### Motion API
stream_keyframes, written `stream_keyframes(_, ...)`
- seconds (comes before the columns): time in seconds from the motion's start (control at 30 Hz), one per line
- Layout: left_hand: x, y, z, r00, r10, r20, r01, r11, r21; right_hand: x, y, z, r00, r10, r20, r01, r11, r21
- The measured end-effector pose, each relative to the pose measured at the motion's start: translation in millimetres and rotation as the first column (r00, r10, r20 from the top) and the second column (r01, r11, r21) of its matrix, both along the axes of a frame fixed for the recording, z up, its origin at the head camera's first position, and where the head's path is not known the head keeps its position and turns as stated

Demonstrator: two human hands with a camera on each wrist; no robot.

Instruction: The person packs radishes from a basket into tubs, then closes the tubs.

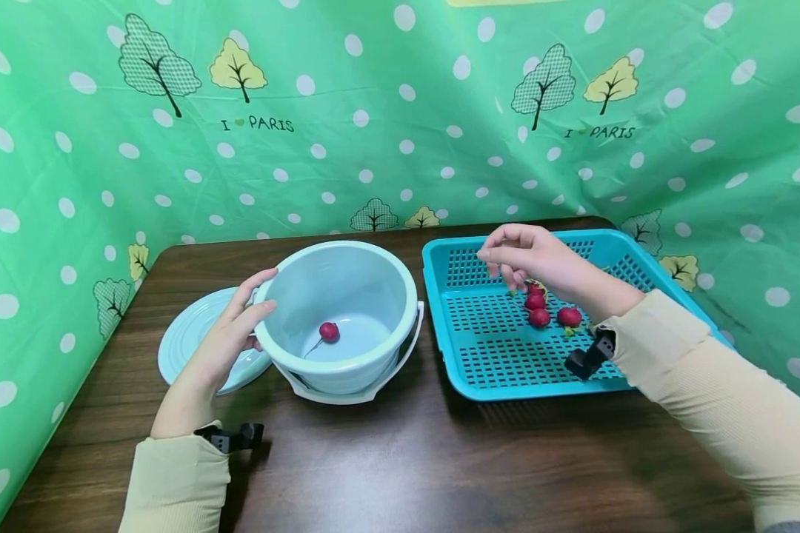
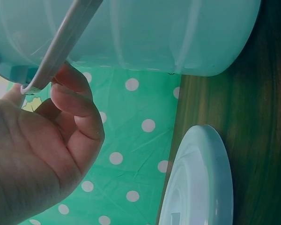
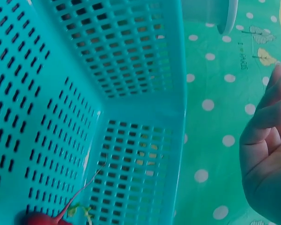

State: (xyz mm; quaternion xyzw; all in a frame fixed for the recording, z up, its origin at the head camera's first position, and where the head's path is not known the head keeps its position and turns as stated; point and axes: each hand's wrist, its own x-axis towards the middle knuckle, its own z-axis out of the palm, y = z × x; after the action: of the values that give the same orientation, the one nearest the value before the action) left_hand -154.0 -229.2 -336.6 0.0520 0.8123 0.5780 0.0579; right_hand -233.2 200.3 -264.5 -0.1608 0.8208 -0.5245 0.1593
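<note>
R hand [image 1: 530, 259] loosely curled, holding nothing, hovers just above radishes [image 1: 548, 311] in tray [image 1: 453, 255]; L hand [image 1: 230, 333] grips bucket [image 1: 347, 311] rim.

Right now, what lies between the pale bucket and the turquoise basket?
In the head view, only a narrow strip of bare dark table separates the bucket from the basket; the bucket's white handle hangs into that gap.

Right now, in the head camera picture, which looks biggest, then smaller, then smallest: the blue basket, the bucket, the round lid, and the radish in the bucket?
1. Basket
2. Bucket
3. Lid, though the left hand and the bucket partly hide it
4. Radish, by far the smallest
</note>
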Motion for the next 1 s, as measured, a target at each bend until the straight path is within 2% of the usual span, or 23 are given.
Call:
stream_keyframes(0.2,-2.1,3,-0.8,1.0,-0.007,-0.001,0.007,1.0,0.005,-4.2,20,-7.4,0.997,0.077,0.016,-0.078,0.995,0.067)
stream_keyframes(0.3,-2.8,4,-0.8,1.0,-0.002,0.006,0.002,1.0,0.002,-7.4,30,-11.3,0.996,0.083,0.03,-0.085,0.993,0.087)
stream_keyframes(0.63,0.3,1,-0.7,1.0,0.016,0.013,-0.016,1.0,0.018,-25.4,57,-19.4,0.999,0.021,0.045,-0.025,0.996,0.091)
stream_keyframes(0.77,0.4,1,-0.7,1.0,0.012,0.01,-0.012,1.0,0.023,-32.1,71,-24.6,0.997,-0.013,0.076,0.008,0.997,0.075)
stream_keyframes(1.0,1.1,1,0.6,1.0,0.006,0.01,-0.006,1.0,0.014,-38.6,99,-34.8,0.993,-0.045,0.112,0.032,0.993,0.114)
